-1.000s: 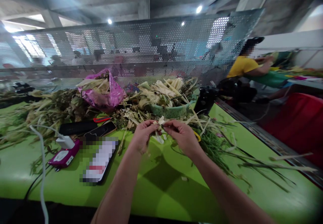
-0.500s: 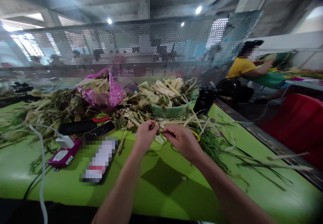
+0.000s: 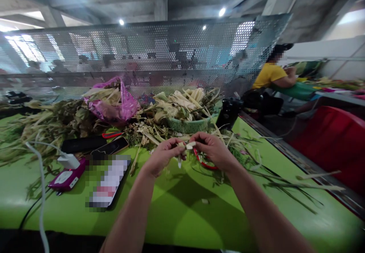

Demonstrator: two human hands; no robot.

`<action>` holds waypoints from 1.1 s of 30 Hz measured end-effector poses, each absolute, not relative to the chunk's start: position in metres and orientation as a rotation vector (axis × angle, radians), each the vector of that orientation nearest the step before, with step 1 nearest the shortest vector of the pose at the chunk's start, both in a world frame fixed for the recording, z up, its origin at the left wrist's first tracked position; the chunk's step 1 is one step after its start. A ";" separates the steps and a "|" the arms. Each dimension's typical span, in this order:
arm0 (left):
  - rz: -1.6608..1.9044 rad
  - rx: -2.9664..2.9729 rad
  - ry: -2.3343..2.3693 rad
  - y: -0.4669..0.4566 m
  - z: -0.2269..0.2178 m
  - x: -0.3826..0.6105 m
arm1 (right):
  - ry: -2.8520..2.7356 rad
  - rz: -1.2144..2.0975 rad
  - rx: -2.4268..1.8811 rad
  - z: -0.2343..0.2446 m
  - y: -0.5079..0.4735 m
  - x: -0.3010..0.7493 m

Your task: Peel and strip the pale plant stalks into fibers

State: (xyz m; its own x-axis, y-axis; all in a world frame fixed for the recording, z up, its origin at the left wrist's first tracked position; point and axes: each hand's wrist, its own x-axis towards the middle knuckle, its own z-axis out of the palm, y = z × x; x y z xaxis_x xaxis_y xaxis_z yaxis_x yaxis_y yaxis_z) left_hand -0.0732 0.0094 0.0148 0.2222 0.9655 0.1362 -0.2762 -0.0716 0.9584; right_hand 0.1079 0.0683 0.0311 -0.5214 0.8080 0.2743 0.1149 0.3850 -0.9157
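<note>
Just above the green table (image 3: 176, 222), my left hand (image 3: 162, 155) is closed, its thumb and fingers pinching a pale piece of husk (image 3: 180, 162) that hangs down. Close beside it, my right hand (image 3: 215, 151) pinches another pale husk piece (image 3: 191, 145) between thumb and fingertips. The two pieces nearly meet, and whether they are joined I cannot tell. A red loop (image 3: 205, 165), perhaps a scissors handle, shows under my right palm; the rest of it is hidden. Behind my hands stands a green basket (image 3: 189, 126) heaped with dry husks.
A pink bag (image 3: 128, 106) of husks stands behind dry plant heaps (image 3: 65, 120). Phones, including a lit one (image 3: 110, 182), and a purple power adapter (image 3: 68, 175) lie left. Stalks (image 3: 308, 187) lie right, near a red chair (image 3: 333, 146). A person in yellow (image 3: 266, 74) sits beyond.
My hands have turned so the pale pieces show more. A red loop now shows below my right hand, where a yellow one showed farther right. The view has shifted slightly.
</note>
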 end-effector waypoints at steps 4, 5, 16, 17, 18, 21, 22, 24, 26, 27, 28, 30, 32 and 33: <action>1.310 0.949 0.686 0.009 0.014 -0.071 | -1.812 1.234 -0.780 0.025 0.063 0.098; 1.341 0.919 0.692 0.010 0.013 -0.070 | -1.823 1.193 -0.777 0.024 0.061 0.096; 1.561 1.251 1.272 0.029 -0.006 -0.067 | -2.292 -0.128 -0.818 0.023 0.042 0.088; 1.557 1.316 1.341 0.029 -0.006 -0.066 | -2.318 -0.208 -0.824 0.024 0.041 0.087; 1.551 1.387 1.415 0.028 -0.007 -0.066 | -2.340 -0.276 -0.828 0.024 0.040 0.086; 1.507 1.607 1.631 0.023 -0.005 -0.064 | -2.381 -0.403 -0.832 0.024 0.038 0.084; 1.488 1.668 1.691 0.021 -0.004 -0.063 | -2.386 -0.418 -0.827 0.023 0.038 0.084; 1.459 1.768 1.767 0.017 -0.001 -0.061 | -2.389 -0.421 -0.800 0.023 0.039 0.084; 1.445 1.848 1.773 0.014 0.001 -0.060 | -2.393 -0.401 -0.756 0.023 0.039 0.084; 1.444 1.882 1.757 0.013 0.002 -0.059 | -2.395 -0.385 -0.738 0.024 0.039 0.085; 1.441 1.915 1.738 0.012 0.002 -0.058 | -2.399 -0.366 -0.727 0.024 0.039 0.086; 1.429 1.984 1.702 0.011 0.002 -0.058 | -2.420 -0.314 -0.722 0.026 0.040 0.088; 1.396 2.046 1.652 0.011 0.002 -0.059 | -2.443 -0.225 -0.727 0.029 0.044 0.093; 1.368 2.060 1.615 0.011 0.001 -0.060 | -2.447 -0.148 -0.727 0.030 0.047 0.095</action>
State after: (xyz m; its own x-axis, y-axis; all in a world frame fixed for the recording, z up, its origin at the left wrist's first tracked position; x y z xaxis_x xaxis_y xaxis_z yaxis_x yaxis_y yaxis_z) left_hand -0.0598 0.0113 0.0013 -0.0183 0.8428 0.5379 0.6695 -0.3893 0.6326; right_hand 0.0954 0.0469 0.0302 -0.6858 0.4673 0.5580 0.5309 0.8456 -0.0556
